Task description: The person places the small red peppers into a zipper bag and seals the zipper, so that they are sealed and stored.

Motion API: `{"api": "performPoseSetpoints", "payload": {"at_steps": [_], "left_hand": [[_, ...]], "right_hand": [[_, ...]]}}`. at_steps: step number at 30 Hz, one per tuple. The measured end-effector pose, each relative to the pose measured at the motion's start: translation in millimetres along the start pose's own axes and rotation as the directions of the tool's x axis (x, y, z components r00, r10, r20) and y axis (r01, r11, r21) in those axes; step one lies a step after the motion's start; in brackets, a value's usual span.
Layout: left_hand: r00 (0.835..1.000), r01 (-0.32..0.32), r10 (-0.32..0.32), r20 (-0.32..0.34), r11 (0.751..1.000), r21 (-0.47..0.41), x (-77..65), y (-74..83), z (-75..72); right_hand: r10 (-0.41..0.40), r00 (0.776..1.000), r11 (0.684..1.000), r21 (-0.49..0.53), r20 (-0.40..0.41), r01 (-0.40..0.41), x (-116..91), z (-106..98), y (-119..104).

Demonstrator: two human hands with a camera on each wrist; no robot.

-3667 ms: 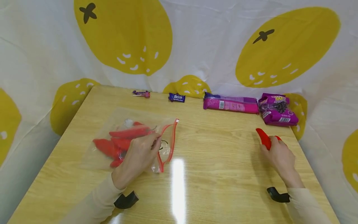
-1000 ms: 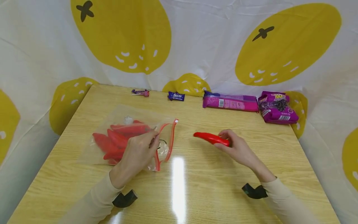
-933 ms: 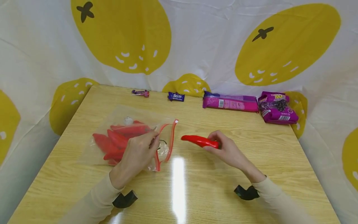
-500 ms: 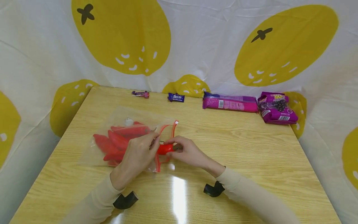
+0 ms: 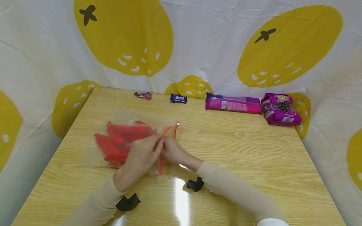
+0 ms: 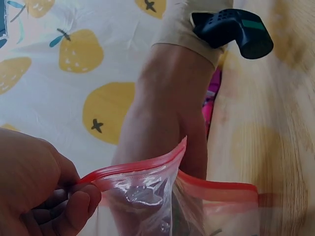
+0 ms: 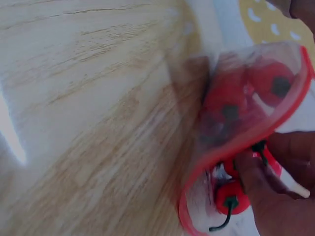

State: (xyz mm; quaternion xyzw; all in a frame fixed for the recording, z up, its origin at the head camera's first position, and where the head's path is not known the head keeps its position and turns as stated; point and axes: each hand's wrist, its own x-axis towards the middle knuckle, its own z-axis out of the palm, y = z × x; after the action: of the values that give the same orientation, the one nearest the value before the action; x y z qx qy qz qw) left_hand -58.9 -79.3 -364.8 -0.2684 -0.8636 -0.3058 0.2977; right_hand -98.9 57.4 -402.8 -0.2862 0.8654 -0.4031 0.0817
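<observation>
A clear zip bag [image 5: 121, 114] with a red zip edge [image 6: 142, 166] lies on the left of the table, with several red chili peppers [image 5: 104, 144] inside. My left hand [image 5: 142, 152] pinches the upper edge of its mouth, which gapes in both wrist views. Through that mouth reaches my right hand [image 5: 173, 151]; in the right wrist view its thumb and fingers hold a red chili pepper [image 7: 273, 166] near the green stem. Beside it another chili pepper [image 7: 231, 196] shows a curved stem. The left hand partly hides the right fingertips in the head view.
Along the back edge of the wooden table [image 5: 240, 141] lie a lollipop [image 5: 143, 95], a small blue wrapped candy [image 5: 178, 99], a long pink-purple packet [image 5: 234, 105] and a purple bag with a grape picture [image 5: 282, 110]. A fruit-patterned cloth [image 5: 203, 44] hangs behind.
My right hand has brought a red chili pepper from the table's right side leftward and into the bag's mouth. The left hand has kept its pinch on the bag's edge.
</observation>
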Motion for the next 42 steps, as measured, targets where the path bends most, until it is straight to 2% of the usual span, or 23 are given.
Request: {"api": "performPoseSetpoints", "payload": {"at_steps": [2,4,6,7,9,11,13,14,15,17,21,22,24,27,28,29,30,32,35,37,39,42], "left_hand": [[1.0,0.0,0.0,-0.001,1.0,0.001,0.2,0.0,0.0],[1.0,-0.002,0.002,0.001,1.0,0.003,0.5,0.0,-0.1],[1.0,-0.004,0.004,0.003,1.0,0.005,1.2,0.0,-0.4],[1.0,-0.004,0.004,0.006,1.0,0.009,1.6,0.1,-0.6],[1.0,-0.002,0.002,0.011,1.0,0.013,2.3,0.4,-1.2],[1.0,0.004,-0.004,0.019,1.0,0.016,2.4,0.9,-2.0],[1.0,0.009,-0.009,0.027,1.0,0.019,1.6,1.2,-2.7],[0.999,0.008,-0.009,0.031,1.0,0.018,0.7,1.3,-2.9],[0.999,0.005,-0.006,0.036,1.0,0.018,-0.3,1.3,-3.0],[0.999,-0.005,0.005,0.038,1.0,0.011,-2.1,1.3,-2.8],[0.999,-0.028,0.028,0.031,1.0,-0.01,-2.0,1.8,-2.9],[0.999,-0.031,0.032,0.029,0.999,-0.016,-1.0,2.1,-3.2],[0.999,-0.044,0.045,0.031,0.999,-0.021,0.9,2.9,-3.8],[0.996,-0.073,0.075,0.048,0.997,-0.031,1.8,5.4,-5.6],[0.995,-0.086,0.088,0.057,0.996,-0.037,1.4,6.5,-6.8],[0.993,-0.097,0.1,0.062,0.994,-0.045,1.2,7.7,-8.3],[0.992,-0.104,0.108,0.066,0.993,-0.055,1.2,9.2,-10.4],[0.991,-0.112,0.118,0.063,0.99,-0.088,2.1,12.3,-17.4],[0.993,-0.118,0.12,0.014,0.985,-0.128,6.2,16.1,-32.9],[0.99,-0.14,0.135,-0.038,0.977,-0.16,10.4,19.2,-45.3],[0.984,-0.171,0.16,-0.071,0.967,-0.187,15.0,23.2,-57.6],[0.971,-0.239,0.229,-0.068,0.929,-0.284,21.4,30.3,-75.1]], "right_hand": [[-0.016,0.999,0.999,0.031,0.037,0.015,-1.6,-4.0,-1.1],[-0.048,0.999,0.998,0.032,0.021,0.047,-5.4,-11.7,0.6],[-0.124,0.99,0.992,-0.038,-0.066,0.122,-9.3,-23.9,5.6],[-0.177,0.976,0.981,-0.104,-0.123,0.165,-11.0,-31.7,9.2],[-0.304,0.931,0.925,-0.297,-0.2,0.238,-11.8,-48.4,20.3],[-0.412,0.895,0.823,-0.491,-0.173,0.284,-11.0,-64.8,33.3],[-0.459,0.887,0.709,-0.623,-0.053,0.33,-9.5,-76.1,46.3],[-0.463,0.886,0.661,-0.658,0.021,0.361,-9.1,-79.3,51.7],[-0.461,0.883,0.625,-0.675,0.085,0.391,-9.2,-81.0,56.5],[-0.458,0.874,0.588,-0.683,0.16,0.433,-11.3,-81.4,60.9],[-0.546,0.821,0.545,-0.674,0.166,0.498,-16.5,-80.7,54.7],[-0.551,0.818,0.533,-0.685,0.166,0.497,-17.4,-81.0,51.2],[-0.528,0.831,0.51,-0.717,0.176,0.476,-16.8,-80.7,46.5],[-0.489,0.853,0.445,-0.79,0.179,0.421,-13.7,-80.1,48.5],[-0.494,0.853,0.426,-0.808,0.171,0.408,-13.4,-80.6,50.7],[-0.515,0.842,0.412,-0.815,0.16,0.407,-13.7,-82.0,52.0],[-0.549,0.823,0.409,-0.813,0.144,0.415,-14.8,-84.4,51.8],[-0.63,0.77,0.43,-0.779,0.102,0.456,-19.8,-93.3,45.4],[-0.718,0.695,0.507,-0.667,0.023,0.546,-32.1,-114.2,19.9],[-0.748,0.663,0.551,-0.6,-0.045,0.581,-41.5,-130.1,-1.6],[-0.757,0.645,0.582,-0.559,-0.107,0.591,-51.3,-145.0,-22.6],[-0.733,0.653,0.642,-0.516,-0.194,0.567,-65.1,-164.0,-50.7]]}}
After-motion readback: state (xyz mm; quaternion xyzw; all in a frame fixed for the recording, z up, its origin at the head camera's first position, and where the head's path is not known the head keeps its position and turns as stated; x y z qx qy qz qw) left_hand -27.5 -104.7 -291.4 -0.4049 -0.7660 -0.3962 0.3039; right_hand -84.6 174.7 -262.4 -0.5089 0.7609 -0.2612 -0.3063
